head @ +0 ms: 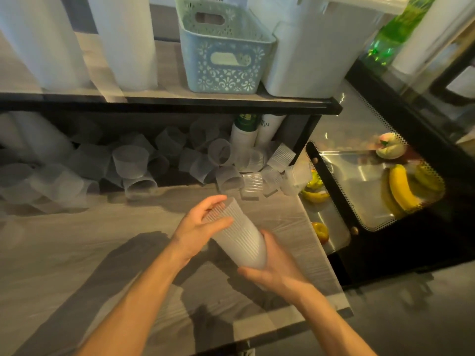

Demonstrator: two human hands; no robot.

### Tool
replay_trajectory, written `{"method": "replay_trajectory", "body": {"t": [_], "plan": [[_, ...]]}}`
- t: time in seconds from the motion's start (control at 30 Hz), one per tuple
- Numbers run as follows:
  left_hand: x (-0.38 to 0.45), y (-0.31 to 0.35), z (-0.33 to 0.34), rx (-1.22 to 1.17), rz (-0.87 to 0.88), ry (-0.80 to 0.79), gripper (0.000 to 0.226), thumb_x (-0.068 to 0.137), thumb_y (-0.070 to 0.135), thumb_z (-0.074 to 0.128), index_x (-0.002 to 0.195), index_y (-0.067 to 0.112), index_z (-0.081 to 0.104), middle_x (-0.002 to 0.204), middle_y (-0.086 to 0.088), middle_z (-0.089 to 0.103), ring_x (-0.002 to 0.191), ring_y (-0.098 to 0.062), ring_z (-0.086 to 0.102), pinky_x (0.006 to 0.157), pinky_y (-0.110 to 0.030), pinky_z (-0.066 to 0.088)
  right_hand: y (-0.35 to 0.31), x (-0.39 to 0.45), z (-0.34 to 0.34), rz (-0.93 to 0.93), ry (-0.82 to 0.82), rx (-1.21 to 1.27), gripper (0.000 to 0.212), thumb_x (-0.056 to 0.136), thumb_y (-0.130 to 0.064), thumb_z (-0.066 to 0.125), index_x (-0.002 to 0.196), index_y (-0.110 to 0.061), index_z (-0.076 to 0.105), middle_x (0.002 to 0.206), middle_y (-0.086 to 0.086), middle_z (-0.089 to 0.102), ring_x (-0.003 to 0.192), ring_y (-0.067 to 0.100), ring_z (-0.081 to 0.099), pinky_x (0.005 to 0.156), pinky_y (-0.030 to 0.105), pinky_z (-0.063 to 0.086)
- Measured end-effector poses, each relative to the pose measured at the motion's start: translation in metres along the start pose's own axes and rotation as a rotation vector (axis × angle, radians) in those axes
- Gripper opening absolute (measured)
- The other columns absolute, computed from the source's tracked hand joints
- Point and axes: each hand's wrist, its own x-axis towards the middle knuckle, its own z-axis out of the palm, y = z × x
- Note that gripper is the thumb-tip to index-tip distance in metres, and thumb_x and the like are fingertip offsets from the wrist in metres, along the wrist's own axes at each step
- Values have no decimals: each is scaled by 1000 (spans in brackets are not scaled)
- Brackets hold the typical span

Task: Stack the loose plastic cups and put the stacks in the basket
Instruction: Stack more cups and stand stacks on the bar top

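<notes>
A stack of ribbed translucent plastic cups (240, 236) is held tilted above the wooden counter, between both hands. My left hand (199, 224) wraps its upper end, fingers over the top cup. My right hand (276, 269) cups its lower end from below. Several loose cups (131, 160) lie jumbled under the shelf at the back of the counter, with ribbed ones (253, 182) near the right end. A pale blue perforated basket (223, 55) stands on the shelf above them.
White cylinders (123, 39) and a white bin (311, 55) flank the basket on the black-edged shelf (180, 102). Paper cup stacks (244, 134) lean under the shelf. To the right, a glass display case holds bananas (401, 188) and other fruit. A green bottle (390, 29) stands top right.
</notes>
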Motion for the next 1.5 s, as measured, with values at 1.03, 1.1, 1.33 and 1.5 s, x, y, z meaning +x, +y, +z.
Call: {"method": "replay_trajectory", "body": {"t": [1.03, 1.1, 1.33, 1.5], "plan": [[210, 68, 126, 1239, 107, 90, 87, 81, 67, 62, 147, 19, 34, 140, -13, 51, 127, -34, 49, 101, -45, 43, 101, 17, -75, 122, 206, 281, 89, 55, -68, 78, 129, -41, 37, 118, -20, 48, 109, 7, 54, 88, 38, 57], [221, 70, 123, 1313, 150, -64, 93, 82, 56, 70, 154, 21, 21, 141, -12, 51, 127, -32, 50, 101, -44, 42, 107, 18, -74, 141, 219, 292, 90, 54, -67, 78, 129, -41, 37, 118, -19, 48, 109, 7, 54, 90, 39, 56], [240, 62, 110, 1317, 153, -256, 101, 84, 35, 74, 157, 24, 5, 151, -11, 42, 136, -30, 43, 109, -45, 36, 118, 24, -71, 180, 207, 299, 95, 53, -71, 77, 132, -40, 33, 120, -16, 46, 112, 10, 53, 93, 40, 54], [227, 60, 102, 1213, 389, -133, 74, 84, 41, 74, 144, 17, 38, 135, -7, 56, 124, -24, 54, 100, -37, 46, 117, 28, -71, 166, 223, 339, 86, 56, -66, 80, 126, -44, 34, 118, -20, 46, 109, 7, 53, 89, 35, 56]]}}
